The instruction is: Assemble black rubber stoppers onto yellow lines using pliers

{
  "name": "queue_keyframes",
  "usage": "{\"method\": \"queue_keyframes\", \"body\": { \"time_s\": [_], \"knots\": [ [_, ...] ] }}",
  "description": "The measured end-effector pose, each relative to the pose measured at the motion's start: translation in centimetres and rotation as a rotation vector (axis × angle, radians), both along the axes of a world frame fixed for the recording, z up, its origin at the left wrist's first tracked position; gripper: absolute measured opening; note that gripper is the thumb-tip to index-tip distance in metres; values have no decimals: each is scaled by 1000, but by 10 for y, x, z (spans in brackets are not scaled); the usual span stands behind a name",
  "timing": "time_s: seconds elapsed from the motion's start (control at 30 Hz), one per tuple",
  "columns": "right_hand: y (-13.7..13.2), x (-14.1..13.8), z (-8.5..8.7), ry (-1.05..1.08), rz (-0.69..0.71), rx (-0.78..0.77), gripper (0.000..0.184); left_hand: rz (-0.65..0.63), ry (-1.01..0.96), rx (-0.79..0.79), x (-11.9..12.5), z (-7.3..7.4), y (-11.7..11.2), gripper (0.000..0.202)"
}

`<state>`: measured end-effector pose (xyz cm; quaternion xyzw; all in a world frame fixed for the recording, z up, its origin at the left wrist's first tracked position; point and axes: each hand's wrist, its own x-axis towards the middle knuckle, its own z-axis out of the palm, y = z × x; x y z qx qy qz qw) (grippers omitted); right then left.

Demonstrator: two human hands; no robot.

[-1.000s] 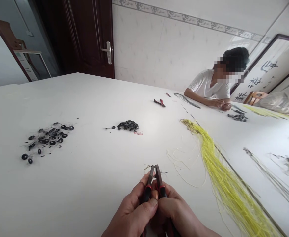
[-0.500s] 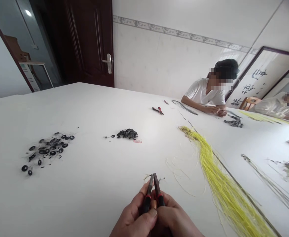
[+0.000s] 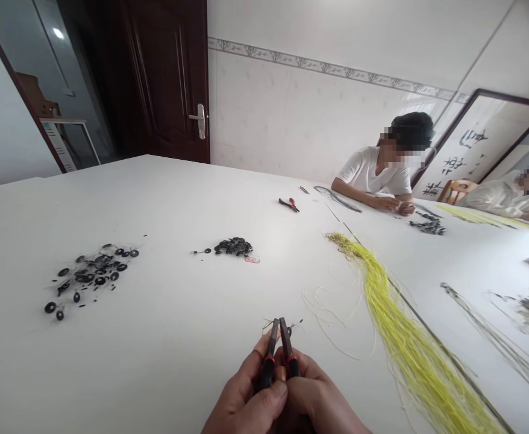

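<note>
Tips of my left pliers [image 3: 268, 364] and right pliers [image 3: 288, 346] have parted slightly since a moment ago, and a small black piece [image 3: 290, 331] shows more clearly beside them. My left hand [image 3: 249, 395] and right hand [image 3: 316, 389] each have their fingers folded round a handle. Thin strands [image 3: 267, 326] poke out at the tips, over the counter [image 3: 165, 349], nearer me than the black heap [image 3: 234, 246].
</note>
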<state>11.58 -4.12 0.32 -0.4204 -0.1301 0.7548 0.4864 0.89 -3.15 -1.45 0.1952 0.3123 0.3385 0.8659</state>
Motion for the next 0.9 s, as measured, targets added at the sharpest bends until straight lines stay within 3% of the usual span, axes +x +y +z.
{"method": "queue_keyframes", "body": {
  "time_s": [0.33,0.67,0.9],
  "knots": [
    [-3,0,6,-45,14,-77,22,-28,36,29,-1,8,-1,51],
    [-2,3,-5,-73,26,-100,25,-70,51,44,-1,12,2,55],
    [-3,3,-15,-11,25,40,16,-6,80,32,0,4,-3,49]
  ]
}}
